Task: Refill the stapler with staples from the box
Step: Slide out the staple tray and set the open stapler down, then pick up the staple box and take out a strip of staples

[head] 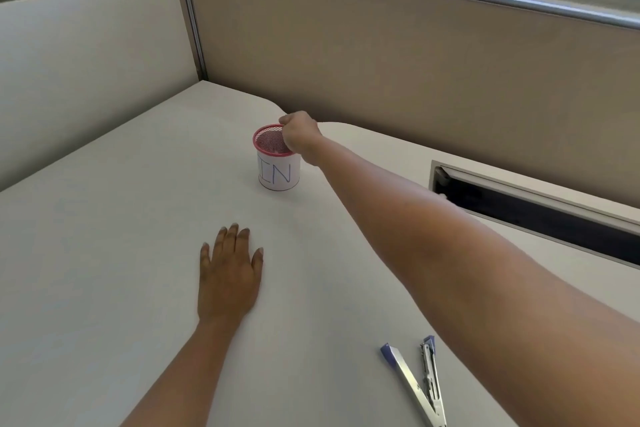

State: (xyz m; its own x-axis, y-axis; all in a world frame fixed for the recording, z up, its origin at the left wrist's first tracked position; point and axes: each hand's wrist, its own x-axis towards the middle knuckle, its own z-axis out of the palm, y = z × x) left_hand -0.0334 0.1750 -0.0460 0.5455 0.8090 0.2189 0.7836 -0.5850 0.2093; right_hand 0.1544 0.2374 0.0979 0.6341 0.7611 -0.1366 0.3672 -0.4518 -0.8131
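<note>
The left hand (230, 274) lies flat on the counter (121, 218). Its fingers are straight and hold nothing. The right hand (299, 133) reaches far out over the pink cup (278, 173) that has "IN" written on it. Its fingers are bent down at the cup's rim, and I cannot tell if they hold anything. The stapler (430, 378) lies open like a V on the counter, close to the person, just beside the right arm and well apart from the cup.
</note>
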